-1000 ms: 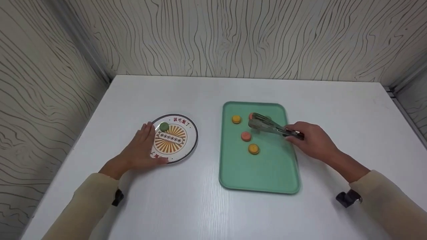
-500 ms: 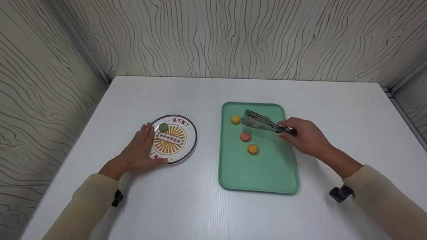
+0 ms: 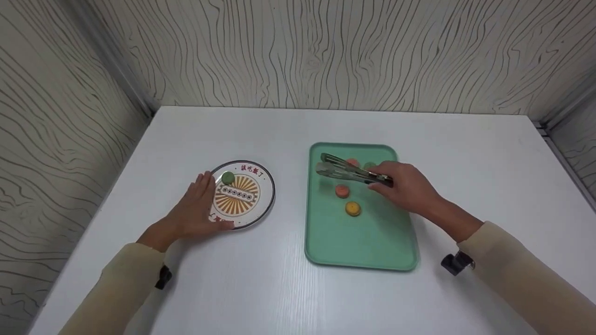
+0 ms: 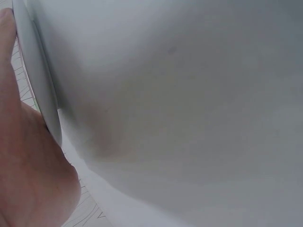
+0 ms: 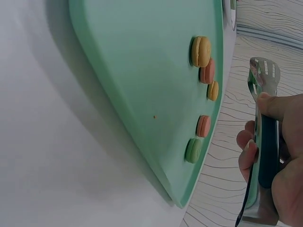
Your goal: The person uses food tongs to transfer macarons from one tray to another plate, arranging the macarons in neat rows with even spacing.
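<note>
Above green tray [image 3: 368,242]: right hand [image 3: 404,187] grips tongs [image 3: 347,170]; left hand [image 3: 198,211] flat, relaxed against plate [image 3: 267,204]; white surface [image 3: 260,293], wood-grain walls.

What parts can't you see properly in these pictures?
- Head view: the tongs cover the yellow macaron at the far left of the tray.
- Head view: the right hand half hides the green macaron.
- Head view: the writing on the plate is too small to read.
- Left wrist view: the left hand fills one side; only the plate's rim shows, and the rest is blurry white.
</note>
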A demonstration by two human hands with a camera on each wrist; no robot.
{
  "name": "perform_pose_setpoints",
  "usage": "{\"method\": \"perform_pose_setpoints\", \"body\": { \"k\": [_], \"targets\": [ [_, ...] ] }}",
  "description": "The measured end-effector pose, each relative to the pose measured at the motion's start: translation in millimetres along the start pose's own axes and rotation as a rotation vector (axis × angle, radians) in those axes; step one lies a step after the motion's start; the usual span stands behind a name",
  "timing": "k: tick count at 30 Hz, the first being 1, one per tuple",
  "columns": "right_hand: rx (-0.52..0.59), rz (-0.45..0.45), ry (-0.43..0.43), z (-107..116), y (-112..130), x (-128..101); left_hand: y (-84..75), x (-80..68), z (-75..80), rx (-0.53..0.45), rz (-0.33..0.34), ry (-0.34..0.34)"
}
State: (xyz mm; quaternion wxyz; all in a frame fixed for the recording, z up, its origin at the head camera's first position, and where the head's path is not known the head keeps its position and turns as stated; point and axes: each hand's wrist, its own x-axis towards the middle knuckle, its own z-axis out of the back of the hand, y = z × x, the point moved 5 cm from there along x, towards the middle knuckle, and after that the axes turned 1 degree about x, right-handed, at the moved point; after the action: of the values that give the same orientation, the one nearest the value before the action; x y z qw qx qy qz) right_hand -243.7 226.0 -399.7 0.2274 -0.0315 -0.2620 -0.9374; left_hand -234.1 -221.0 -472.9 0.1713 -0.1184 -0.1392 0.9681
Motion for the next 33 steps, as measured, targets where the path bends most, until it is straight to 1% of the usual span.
{"method": "perform_pose_setpoints", "body": {
  "k": [10, 12, 18, 22, 33],
  "targets": [
    [-0.003, 0.024, 0.010, -6.4, 8.9, 8.9, 1.6, 1.3, -0.4, 0.007, 0.012, 0.016],
    [0.000, 0.026, 0.016, -7.6, 10.5, 10.6, 1.6, 0.7, -0.5, 0.006, 0.008, 0.010],
    [0.012, 0.066, 0.025, -9.9, 18.8, 14.9, 0.8, -0.6, -0.3, -0.001, -0.011, -0.017],
    [0.014, 0.068, 0.030, -11.9, 25.0, 19.2, -0.1, -1.6, 1.0, -0.010, -0.010, -0.026],
    [0.054, 0.097, 0.058, -22.3, 41.3, 30.4, -1.3, -1.8, 0.9, 0.009, -0.007, -0.031]
  ]
}}
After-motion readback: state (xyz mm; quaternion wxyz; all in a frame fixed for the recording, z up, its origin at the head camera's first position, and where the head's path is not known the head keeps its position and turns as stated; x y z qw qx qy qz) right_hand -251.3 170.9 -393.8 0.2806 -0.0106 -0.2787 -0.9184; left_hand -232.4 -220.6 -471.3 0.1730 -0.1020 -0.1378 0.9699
